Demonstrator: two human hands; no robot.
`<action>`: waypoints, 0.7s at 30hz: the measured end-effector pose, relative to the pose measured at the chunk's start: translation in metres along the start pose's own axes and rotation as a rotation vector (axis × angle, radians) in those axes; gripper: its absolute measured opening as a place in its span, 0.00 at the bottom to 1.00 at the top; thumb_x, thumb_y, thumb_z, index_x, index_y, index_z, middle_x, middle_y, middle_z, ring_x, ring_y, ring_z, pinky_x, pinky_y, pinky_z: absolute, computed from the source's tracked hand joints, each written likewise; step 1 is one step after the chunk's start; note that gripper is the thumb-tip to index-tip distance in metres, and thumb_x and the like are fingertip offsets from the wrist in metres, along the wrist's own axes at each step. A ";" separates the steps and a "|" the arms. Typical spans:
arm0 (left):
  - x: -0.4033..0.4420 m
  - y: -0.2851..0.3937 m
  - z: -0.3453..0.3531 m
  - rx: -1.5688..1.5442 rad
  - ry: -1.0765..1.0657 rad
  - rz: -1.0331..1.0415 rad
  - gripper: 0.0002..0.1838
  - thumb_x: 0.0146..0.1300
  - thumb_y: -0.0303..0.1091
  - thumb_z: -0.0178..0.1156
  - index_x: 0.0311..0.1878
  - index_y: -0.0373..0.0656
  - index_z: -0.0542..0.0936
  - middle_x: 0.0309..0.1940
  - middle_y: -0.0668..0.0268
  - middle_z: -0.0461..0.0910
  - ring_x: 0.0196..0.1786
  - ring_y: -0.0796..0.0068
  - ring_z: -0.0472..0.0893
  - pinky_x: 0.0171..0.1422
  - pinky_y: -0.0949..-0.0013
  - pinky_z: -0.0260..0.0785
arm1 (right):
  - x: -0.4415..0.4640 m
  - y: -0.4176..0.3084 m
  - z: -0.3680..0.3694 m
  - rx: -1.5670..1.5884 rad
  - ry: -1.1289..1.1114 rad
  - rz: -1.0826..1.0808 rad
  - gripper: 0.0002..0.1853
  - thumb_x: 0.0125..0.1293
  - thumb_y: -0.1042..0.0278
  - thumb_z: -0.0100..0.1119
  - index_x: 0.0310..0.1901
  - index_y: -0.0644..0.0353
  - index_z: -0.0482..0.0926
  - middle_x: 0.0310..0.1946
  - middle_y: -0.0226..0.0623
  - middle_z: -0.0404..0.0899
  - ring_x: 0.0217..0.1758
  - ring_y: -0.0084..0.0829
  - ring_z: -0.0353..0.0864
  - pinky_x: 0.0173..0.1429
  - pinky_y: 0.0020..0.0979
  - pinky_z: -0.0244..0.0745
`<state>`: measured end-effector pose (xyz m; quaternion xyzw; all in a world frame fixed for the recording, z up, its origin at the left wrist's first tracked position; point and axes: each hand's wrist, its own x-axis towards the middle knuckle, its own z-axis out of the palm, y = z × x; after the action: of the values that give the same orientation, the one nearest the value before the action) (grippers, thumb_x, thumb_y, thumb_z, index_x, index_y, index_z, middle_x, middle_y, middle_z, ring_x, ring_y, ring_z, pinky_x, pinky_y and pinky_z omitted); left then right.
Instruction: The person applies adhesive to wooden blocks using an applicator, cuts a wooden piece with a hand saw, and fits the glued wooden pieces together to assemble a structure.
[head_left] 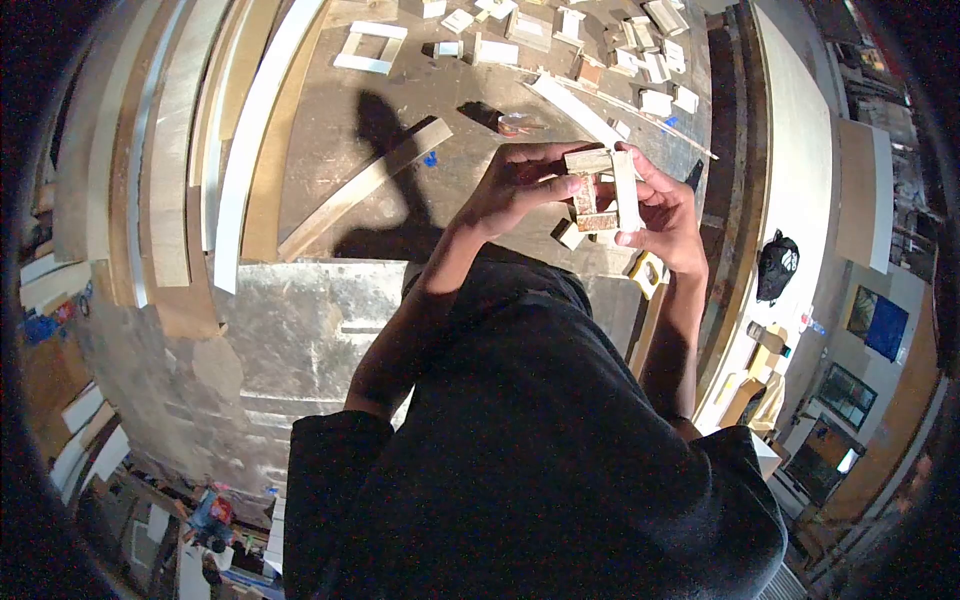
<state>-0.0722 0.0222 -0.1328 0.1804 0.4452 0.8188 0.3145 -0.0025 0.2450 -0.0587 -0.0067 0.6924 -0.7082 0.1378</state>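
Note:
Between both hands, above the worktable, is a small boxy frame made of short wood pieces. My left hand grips its left side, thumb on the inner face and fingers behind the upper edge. On the other side my right hand holds a pale upright strip against the frame, thumb low and fingers high. Whether that strip is fastened cannot be made out. A small wood block lies just below the frame. The undersides of the fingers are hidden.
Several small wood assemblies and a square wooden frame lie at the table's far side. Long boards are stacked at left. A loose plank rests on the tabletop. At right, a black bag sits on a pale board.

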 end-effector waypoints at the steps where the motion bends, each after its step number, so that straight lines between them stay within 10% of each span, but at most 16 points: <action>1: 0.000 -0.001 0.000 -0.038 0.000 0.003 0.24 0.66 0.31 0.66 0.65 0.36 0.78 0.57 0.61 0.83 0.59 0.72 0.80 0.65 0.66 0.73 | 0.000 0.000 0.000 0.000 0.000 0.000 0.54 0.44 0.83 0.79 0.76 0.64 0.60 0.54 0.48 0.85 0.55 0.34 0.85 0.63 0.37 0.77; 21: -0.001 0.008 0.007 0.065 -0.060 -0.008 0.28 0.63 0.36 0.65 0.66 0.36 0.78 0.58 0.61 0.83 0.60 0.74 0.79 0.69 0.66 0.68 | -0.011 0.000 -0.004 0.025 -0.021 0.013 0.55 0.43 0.88 0.77 0.76 0.64 0.60 0.55 0.50 0.84 0.59 0.36 0.83 0.66 0.38 0.74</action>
<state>-0.0700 0.0222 -0.1229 0.2134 0.4627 0.7968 0.3248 0.0069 0.2511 -0.0569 -0.0079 0.6820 -0.7158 0.1497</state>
